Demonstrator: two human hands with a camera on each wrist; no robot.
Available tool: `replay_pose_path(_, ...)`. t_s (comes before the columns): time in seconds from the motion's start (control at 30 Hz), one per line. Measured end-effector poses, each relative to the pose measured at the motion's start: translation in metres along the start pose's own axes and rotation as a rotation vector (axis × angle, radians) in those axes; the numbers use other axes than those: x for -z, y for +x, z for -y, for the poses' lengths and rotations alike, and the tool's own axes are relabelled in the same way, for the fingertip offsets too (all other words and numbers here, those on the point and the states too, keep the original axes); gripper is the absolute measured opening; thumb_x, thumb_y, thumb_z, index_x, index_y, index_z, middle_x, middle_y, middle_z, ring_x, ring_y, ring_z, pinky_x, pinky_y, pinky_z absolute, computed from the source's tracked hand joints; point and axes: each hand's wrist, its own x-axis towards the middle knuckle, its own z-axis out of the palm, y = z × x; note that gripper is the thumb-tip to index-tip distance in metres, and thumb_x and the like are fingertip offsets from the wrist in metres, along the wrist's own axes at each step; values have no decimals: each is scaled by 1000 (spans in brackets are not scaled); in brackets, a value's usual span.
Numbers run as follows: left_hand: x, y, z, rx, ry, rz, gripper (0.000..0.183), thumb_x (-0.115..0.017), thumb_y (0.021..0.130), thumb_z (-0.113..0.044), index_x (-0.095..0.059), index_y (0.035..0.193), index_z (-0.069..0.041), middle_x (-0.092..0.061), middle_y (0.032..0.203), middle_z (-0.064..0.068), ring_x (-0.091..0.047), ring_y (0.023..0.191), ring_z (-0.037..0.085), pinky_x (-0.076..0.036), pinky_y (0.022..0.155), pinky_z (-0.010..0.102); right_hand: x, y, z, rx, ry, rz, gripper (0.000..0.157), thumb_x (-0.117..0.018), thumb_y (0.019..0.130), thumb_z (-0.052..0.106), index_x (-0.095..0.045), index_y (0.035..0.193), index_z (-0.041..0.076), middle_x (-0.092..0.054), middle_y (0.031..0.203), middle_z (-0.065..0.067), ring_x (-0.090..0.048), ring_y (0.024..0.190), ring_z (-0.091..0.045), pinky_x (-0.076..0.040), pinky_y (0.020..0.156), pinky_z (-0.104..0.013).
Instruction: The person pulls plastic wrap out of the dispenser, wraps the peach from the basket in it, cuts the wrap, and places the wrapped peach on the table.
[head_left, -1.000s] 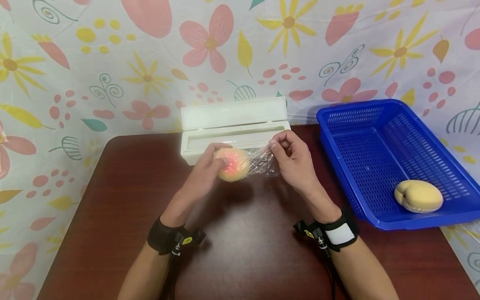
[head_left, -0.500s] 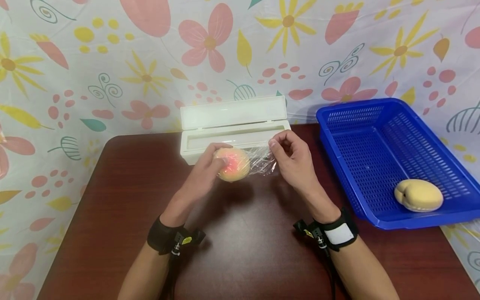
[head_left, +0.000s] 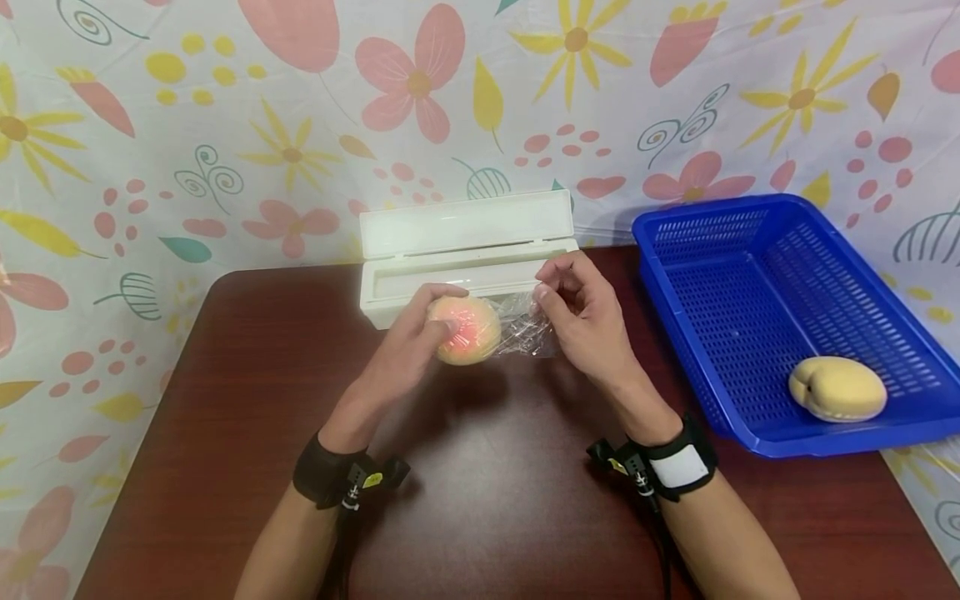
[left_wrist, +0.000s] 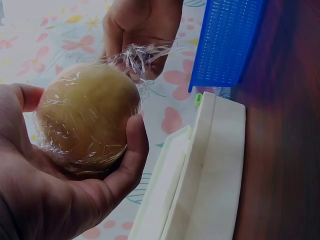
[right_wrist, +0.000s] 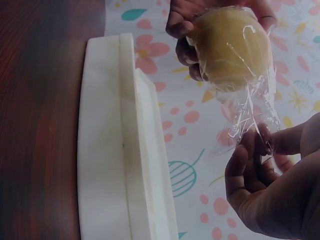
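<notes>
My left hand (head_left: pixel 411 340) grips a round yellow peach (head_left: pixel 467 332) with a pink blush, its thumb across the blushed side. Clear cling film (left_wrist: pixel 90 125) covers the fruit tightly in the left wrist view. The film's loose end (right_wrist: pixel 252 117) stretches out to the right, crumpled and shiny. My right hand (head_left: pixel 588 321) pinches that end between thumb and fingers; the exact contact is partly hidden. Both hands are raised in front of a long white cling film box (head_left: pixel 382 312), whose lid (head_left: pixel 465 225) stands up. A white roll (head_left: pixel 457 279) lies inside it.
To the right stands a blue perforated basket (head_left: pixel 675 333), with a yellow fruit-shaped piece (head_left: pixel 838 390) in its near corner. Behind the brown table (head_left: pixel 262 400) hangs a floral-patterned cloth (head_left: pixel 300 100). Each wrist wears a black strap (head_left: pixel 326 471) with a small camera.
The film's loose end has shifted and bunched slightly as my right hand's fingers changed position on it, the index finger lifting a little. The left hand keeps its hold on the peach.
</notes>
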Motion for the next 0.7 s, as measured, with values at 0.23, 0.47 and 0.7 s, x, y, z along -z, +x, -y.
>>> replay_pose_path(0.23, 1, 0, 1, -5, 18, -8, 38, -43, 91, -4, -47, 129, -4, -56, 104, 17, -57, 83, 24, -49, 70, 28, 1, -2, 4, 8, -108, 50, 15, -47, 93, -12, -62, 92, -8, -54, 74, -20, -47, 65, -22, -38, 57, -22)
replay_pose_path(0.47, 4, -2, -3, 35, 25, -17, 38, -41, 93, -7, -49, 130, -7, -56, 108, 14, -56, 86, 23, -48, 73, 29, 2, -3, 7, -88, -91, 110, 16, -50, 96, -3, -65, 99, -7, -56, 76, -21, -46, 58, -22, -37, 48, -20)
replay_pose_path(0.7, 7, -4, -9, 98, -260, 31, 38, -36, 96, -13, -43, 132, 0, -52, 113, 18, -58, 84, 26, -55, 70, 33, 2, -3, 7, 10, -39, 245, 19, -62, 89, -3, -62, 106, -11, -60, 93, -22, -54, 78, -25, -45, 68, -24)
